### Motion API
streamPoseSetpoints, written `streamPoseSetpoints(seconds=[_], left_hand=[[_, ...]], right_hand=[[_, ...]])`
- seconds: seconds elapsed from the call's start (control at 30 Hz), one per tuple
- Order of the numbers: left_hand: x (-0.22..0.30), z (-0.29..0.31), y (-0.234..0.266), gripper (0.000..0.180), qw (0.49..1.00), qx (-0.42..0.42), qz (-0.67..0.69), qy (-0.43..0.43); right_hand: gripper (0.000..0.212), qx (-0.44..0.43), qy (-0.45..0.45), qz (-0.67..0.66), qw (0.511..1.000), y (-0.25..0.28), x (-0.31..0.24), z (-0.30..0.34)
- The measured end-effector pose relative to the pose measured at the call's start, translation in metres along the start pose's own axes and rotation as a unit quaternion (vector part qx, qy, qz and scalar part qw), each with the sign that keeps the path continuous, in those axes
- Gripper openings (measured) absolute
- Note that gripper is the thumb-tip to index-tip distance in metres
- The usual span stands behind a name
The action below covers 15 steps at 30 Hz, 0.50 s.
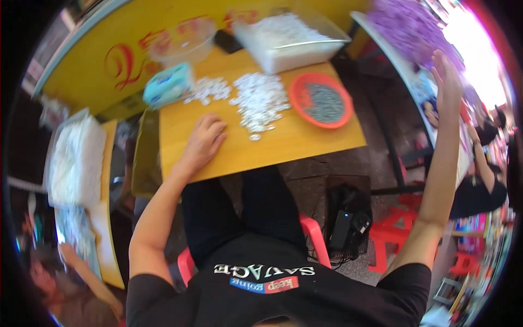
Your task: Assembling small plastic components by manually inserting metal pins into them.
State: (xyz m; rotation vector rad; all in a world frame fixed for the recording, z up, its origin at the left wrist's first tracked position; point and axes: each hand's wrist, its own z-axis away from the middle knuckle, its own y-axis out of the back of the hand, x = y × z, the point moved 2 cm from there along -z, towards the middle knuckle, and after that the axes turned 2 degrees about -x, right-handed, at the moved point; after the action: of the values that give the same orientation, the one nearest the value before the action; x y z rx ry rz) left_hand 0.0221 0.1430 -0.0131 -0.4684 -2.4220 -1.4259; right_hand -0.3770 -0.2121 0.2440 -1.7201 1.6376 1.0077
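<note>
My left hand (pixel 206 137) rests on the yellow table (pixel 245 152), palm down, its fingers loosely bent and slightly apart with nothing visible in them. Just beyond its fingertips lies a loose pile of small white pieces (pixel 260 101), with a smaller heap of white pieces (pixel 210 89) to the left. On the right of the pile stands a red-orange bowl (pixel 336 123) holding many small grey metal pieces (pixel 326 103), too fine to name. My right hand (pixel 448 73) is raised far out to the right, off the table, its fingers stretched out and empty.
Along the table's far side are a teal soft pack (pixel 169 85), a clear tub (pixel 185 46), a dark flat object (pixel 227 41) and a bin of white pieces (pixel 305 52). Purple items (pixel 408 27) cover a table at right. Red stools (pixel 389 231) stand below; people sit either side.
</note>
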Motion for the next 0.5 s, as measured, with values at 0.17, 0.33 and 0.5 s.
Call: streamPoseSetpoints(seconds=[0.17, 0.33, 0.5], left_hand=[[-0.016, 0.008, 0.007, 0.02, 0.999, 0.017, -0.014, 0.034], [-0.022, 0.012, 0.02, 0.05, 0.988, 0.083, -0.109, 0.077], [-0.037, 0.016, 0.01, 0.092, 0.974, 0.094, -0.109, 0.174]], right_hand=[[0.024, -0.301, -0.021, 0.022, 0.953, -0.172, -0.034, 0.141], [0.024, -0.458, 0.077, -0.031, 0.885, -0.315, 0.027, 0.218], [0.028, -0.429, 0.154, 0.06, 0.888, -0.428, 0.095, 0.214]])
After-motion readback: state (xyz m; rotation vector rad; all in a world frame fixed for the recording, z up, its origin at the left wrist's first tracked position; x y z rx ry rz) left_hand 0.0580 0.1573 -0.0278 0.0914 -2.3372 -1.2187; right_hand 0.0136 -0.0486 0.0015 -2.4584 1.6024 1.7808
